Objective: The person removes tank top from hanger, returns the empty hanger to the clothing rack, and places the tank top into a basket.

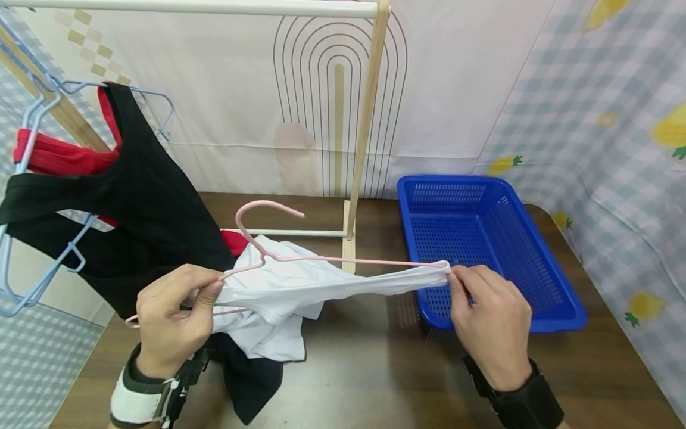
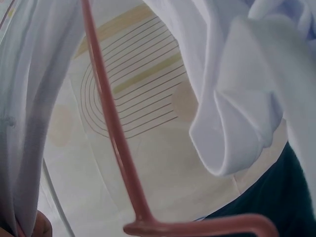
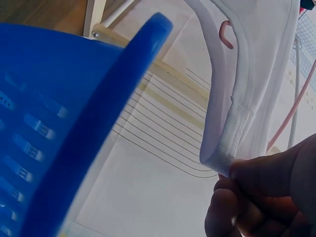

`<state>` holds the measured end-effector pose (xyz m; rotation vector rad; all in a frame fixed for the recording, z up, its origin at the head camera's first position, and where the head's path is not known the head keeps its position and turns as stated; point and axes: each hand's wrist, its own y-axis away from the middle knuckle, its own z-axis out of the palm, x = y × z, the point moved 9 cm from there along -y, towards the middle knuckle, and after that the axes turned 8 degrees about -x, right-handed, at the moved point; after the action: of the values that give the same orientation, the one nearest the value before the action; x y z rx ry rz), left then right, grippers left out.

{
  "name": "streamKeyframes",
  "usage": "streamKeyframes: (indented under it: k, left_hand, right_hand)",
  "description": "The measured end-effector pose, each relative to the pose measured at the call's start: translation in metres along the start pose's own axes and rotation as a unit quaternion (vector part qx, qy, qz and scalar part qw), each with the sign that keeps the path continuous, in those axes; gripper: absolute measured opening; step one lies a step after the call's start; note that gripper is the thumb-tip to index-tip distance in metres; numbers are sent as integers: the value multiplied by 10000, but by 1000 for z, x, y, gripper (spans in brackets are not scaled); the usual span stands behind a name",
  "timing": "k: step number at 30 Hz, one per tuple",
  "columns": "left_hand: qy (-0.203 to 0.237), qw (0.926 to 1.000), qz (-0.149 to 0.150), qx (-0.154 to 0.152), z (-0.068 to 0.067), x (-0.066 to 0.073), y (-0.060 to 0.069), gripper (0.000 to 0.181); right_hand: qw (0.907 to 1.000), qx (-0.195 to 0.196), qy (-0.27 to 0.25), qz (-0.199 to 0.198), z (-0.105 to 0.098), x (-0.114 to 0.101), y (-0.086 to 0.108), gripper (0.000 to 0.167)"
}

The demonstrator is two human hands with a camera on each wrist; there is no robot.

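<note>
A white top (image 1: 300, 292) is stretched sideways between the two hands, with a pink hanger (image 1: 348, 260) threaded along it. My left hand (image 1: 177, 313) pinches the hanger's left arm and the cloth beside it. At the far end, my right hand (image 1: 490, 322) pinches the edge of the top between thumb and fingers, close to the hanger's right tip. The right wrist view shows this grip on a ribbed white band (image 3: 229, 143). In the left wrist view the pink hanger (image 2: 116, 128) runs between folds of white cloth (image 2: 224, 123); most of the left hand is hidden there.
A black top (image 1: 155, 196) with red lining hangs on a blue hanger (image 1: 37, 128) at the left. Behind stands a rack with a white rail (image 1: 214, 6) and wooden post (image 1: 367, 119). A blue basket (image 1: 536, 238) sits at the right on the brown table (image 1: 343, 381).
</note>
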<state>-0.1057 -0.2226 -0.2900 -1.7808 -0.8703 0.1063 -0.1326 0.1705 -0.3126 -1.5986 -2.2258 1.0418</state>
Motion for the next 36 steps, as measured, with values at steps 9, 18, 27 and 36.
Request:
streamKeyframes:
  k: [9, 18, 27, 36]
  left_hand:
    - [-29, 9997, -213, -84, -2, -4, 2, 52]
    - [226, 9983, -535, 52, -6, -8, 3, 44]
    - [373, 9973, -613, -129, -2, -9, -1, 38]
    - [568, 9943, -786, -451, 6, -14, -3, 17]
  right_hand:
    - [10000, -33, -30, -42, 4, -1, 2, 11]
    - [9998, -190, -38, -51, 12, -3, 8, 9]
    - [9997, -201, -45, -163, 17, -7, 13, 7]
    - [9987, -306, -91, -408, 25, -22, 18, 7]
